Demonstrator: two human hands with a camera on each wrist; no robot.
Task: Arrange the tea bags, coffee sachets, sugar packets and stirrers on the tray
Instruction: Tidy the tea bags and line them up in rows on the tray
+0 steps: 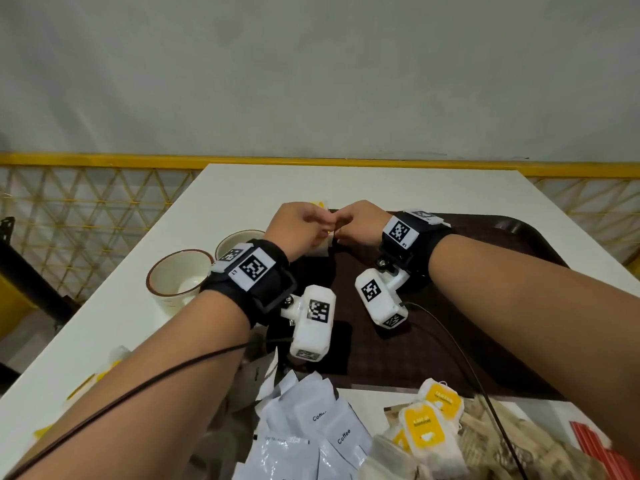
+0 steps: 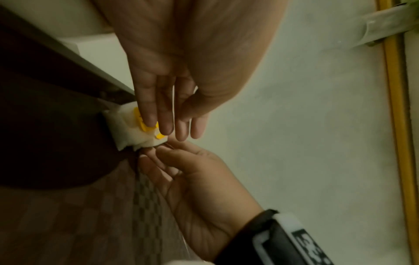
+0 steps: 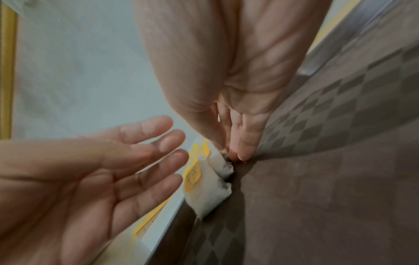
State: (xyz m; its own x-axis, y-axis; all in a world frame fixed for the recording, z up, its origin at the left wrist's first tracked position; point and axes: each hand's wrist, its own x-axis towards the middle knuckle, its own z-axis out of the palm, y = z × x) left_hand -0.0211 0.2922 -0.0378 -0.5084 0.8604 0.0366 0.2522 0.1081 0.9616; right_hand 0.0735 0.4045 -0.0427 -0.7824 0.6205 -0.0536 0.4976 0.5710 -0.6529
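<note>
A small stack of white tea bags with yellow tags lies in the far left corner of the dark brown checked tray, against its rim. My left hand has straight fingers, and its tips rest on the yellow tags. My right hand meets it from the other side. Its straight fingers and thumb touch the end of the stack. In the head view the hands hide most of the stack.
Two empty cups stand left of the tray on the white table. Near me lie several coffee sachets, more tea bags, wooden stirrers and red packets. Loose tea bags lie under my left forearm.
</note>
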